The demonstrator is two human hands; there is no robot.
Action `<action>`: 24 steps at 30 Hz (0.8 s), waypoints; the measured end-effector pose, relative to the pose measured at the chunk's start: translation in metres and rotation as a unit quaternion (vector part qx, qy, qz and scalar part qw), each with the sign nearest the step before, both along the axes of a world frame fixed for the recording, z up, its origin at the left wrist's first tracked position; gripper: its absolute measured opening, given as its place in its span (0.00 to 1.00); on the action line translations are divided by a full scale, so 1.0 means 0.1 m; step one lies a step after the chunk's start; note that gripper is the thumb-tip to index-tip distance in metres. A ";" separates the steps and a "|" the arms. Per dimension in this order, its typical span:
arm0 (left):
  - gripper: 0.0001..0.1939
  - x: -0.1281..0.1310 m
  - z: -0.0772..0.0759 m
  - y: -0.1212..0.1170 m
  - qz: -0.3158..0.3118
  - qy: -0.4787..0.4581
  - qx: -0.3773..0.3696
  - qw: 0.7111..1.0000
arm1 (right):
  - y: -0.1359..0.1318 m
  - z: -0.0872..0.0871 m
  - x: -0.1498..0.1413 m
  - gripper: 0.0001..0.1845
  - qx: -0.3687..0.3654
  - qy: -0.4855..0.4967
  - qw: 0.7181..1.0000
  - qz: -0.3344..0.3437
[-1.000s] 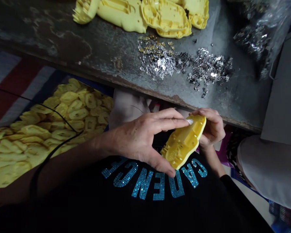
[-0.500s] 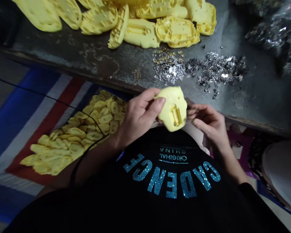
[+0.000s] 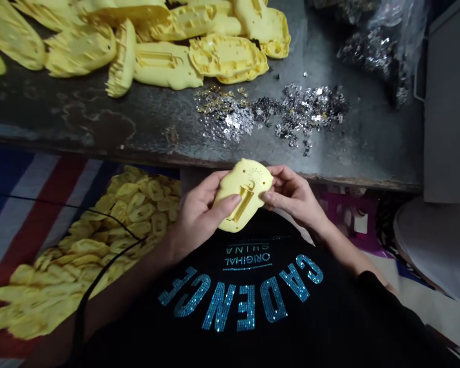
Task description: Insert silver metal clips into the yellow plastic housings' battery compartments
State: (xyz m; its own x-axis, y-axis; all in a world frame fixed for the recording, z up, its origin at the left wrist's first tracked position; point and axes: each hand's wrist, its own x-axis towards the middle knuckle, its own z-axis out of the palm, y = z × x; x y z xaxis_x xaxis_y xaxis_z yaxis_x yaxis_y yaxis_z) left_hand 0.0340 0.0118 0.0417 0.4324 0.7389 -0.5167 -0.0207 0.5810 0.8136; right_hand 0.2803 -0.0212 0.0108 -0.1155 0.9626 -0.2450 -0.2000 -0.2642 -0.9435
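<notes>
1. Centrally, a yellow shell (image 3: 253, 189) is positioned between the two hands, in front of the person's black shirt (image 3: 310, 327) and near the front edge of the tabletop (image 3: 383, 148). Its outer face, with a recessed slot (image 3: 240, 202), is turned toward the viewer; the shell is tilted, upper end leaning right.
2. The left hand (image 3: 201, 212) supports the left side. Its grip is closed to the thickness of the shell: thumb across the face beside the slot, fingers behind.
3. The right hand (image 3: 293, 191) engages the upper right edge. Its grip is narrow, thumb on the near side and fingers at the rear; whether a small part is also pinched there cannot be told.
4. Beyond the hands, small metal pieces (image 3: 232, 122) lie loose on the tabletop in adjoining piles, some gold-coloured, most silver.
5. Behind these, further shells (image 3: 168, 66) are grouped along the tabletop, some overlapping.
6. At the far right, a clear plastic bag (image 3: 394, 41) holds shiny pieces, near a grey panel (image 3: 450, 112).
7. Below the tabletop, on the left, a large heap of shells (image 3: 92, 250) adjoins a striped sheet (image 3: 42, 214); a black cord (image 3: 141, 238) crosses in view.
</notes>
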 end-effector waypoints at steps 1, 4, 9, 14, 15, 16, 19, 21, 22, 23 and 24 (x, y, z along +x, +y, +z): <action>0.29 0.00 0.01 0.00 0.021 0.002 0.002 1.000 | 0.00 0.04 0.10 0.29 0.033 -0.060 0.998 0.007; 0.26 -0.01 0.04 0.06 0.063 0.029 -0.003 0.998 | 0.07 0.17 0.42 0.16 0.168 -0.322 0.931 -0.046; 0.27 -0.06 0.08 0.16 0.081 0.016 -0.063 0.995 | 0.45 0.17 0.64 0.06 0.285 -0.584 0.760 -0.031; 0.27 -0.12 0.06 0.18 0.109 0.039 -0.092 0.989 | 0.93 -0.01 0.47 0.13 0.277 -0.658 0.700 0.026; 0.27 -0.13 0.06 0.18 0.115 0.041 -0.094 0.988 | 0.99 -0.04 0.43 0.13 0.274 -0.662 0.696 0.035; 0.27 -0.15 0.05 0.18 0.120 0.043 -0.096 0.987 | 1.02 -0.06 0.40 0.13 0.274 -0.665 0.694 0.044; 0.29 -0.18 0.03 0.19 0.126 0.047 -0.100 0.986 | 0.98 -0.06 0.38 0.11 0.282 -0.665 0.689 0.060; 0.30 -0.19 0.01 0.20 0.129 0.052 -0.103 0.985 | 0.89 -0.03 0.40 0.10 0.286 -0.657 0.695 0.068; 0.30 -0.20 0.00 0.21 0.129 0.054 -0.103 0.985 | 0.86 -0.01 0.42 0.09 0.286 -0.651 0.700 0.069; 0.30 -0.20 -0.01 0.22 0.128 0.053 -0.103 0.985 | 0.84 0.01 0.43 0.09 0.285 -0.647 0.704 0.067; 0.28 -0.20 -0.02 0.22 0.126 0.049 -0.103 0.985 | 0.85 0.02 0.44 0.09 0.281 -0.646 0.707 0.061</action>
